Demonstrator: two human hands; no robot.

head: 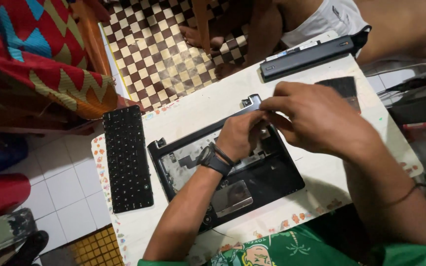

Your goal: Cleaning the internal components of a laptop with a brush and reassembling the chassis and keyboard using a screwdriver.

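A: Where are the hands?

B: Both are over the opened laptop base [252, 182], which lies at the middle of the desk [321, 172]. The left hand [240, 135] rests on the bare keyboard bay, fingers curled down towards the base's 12 o'clock edge. It wears a dark wristband [215, 158].

A: And the other one?

B: The right hand [316, 118] comes in from 3 o'clock, its fingertips pressed together right against the left hand's fingers. Whatever they pinch is too small to make out.

A: What lies around the base?

B: A detached black keyboard [126, 157] at 9 o'clock, just beside the base and overhanging the desk edge. A long black battery pack [309, 56] at 1 o'clock, well apart. A dark flat piece [343, 88] sits at 2 o'clock, partly behind the right hand. The touchpad [232, 197] shows at the base's 6 o'clock end.
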